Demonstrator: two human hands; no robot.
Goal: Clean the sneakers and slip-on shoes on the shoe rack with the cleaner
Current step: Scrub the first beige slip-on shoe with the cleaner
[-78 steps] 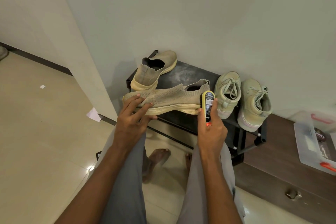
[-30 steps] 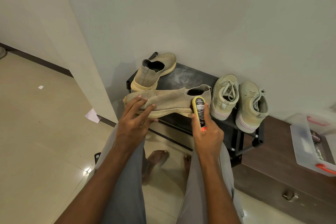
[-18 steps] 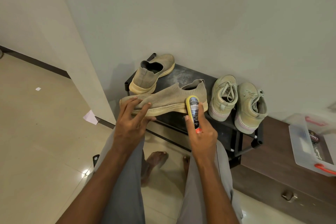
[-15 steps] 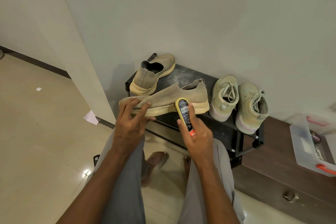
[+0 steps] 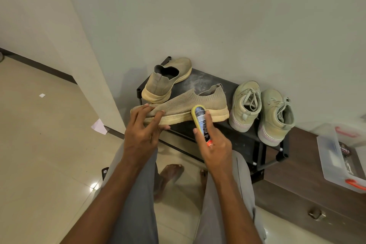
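**A:** From the head view, where do we stand with the slip-on shoe (image 5: 188, 105)?

**B:** We have it lying across the front edge of the shoe rack (image 5: 245, 136), toe toward nine o'clock, heel toward three. Our left hand (image 5: 142, 132) grips the toe end, fingers spread over the knit upper and the thumb tucked beneath the sole. Our right hand (image 5: 214, 144) is curled round the cleaner (image 5: 201, 123), whose yellow head touches the shoe's sole edge near the middle.

**A:** How do we expect the shoe to handle?

**B:** We judge it light, with a soft knit upper that would give under pressure and a firmer foam sole. So we should hold by the sole and toe, as we do, not squeeze the collar, which looks floppy.

**A:** And the cleaner?

**B:** It looks like a slim, light, rigid applicator. Its label looks glossy, so we should keep the fingers wrapped round the body near the red end.

**A:** The rest?

**B:** The second slip-on (image 5: 168, 81) stands at eleven o'clock from the held one, heel toward us. The two sneakers (image 5: 263, 109) stand at three o'clock, side by side and touching. A clear plastic box (image 5: 336, 160) sits farther out, near four o'clock.
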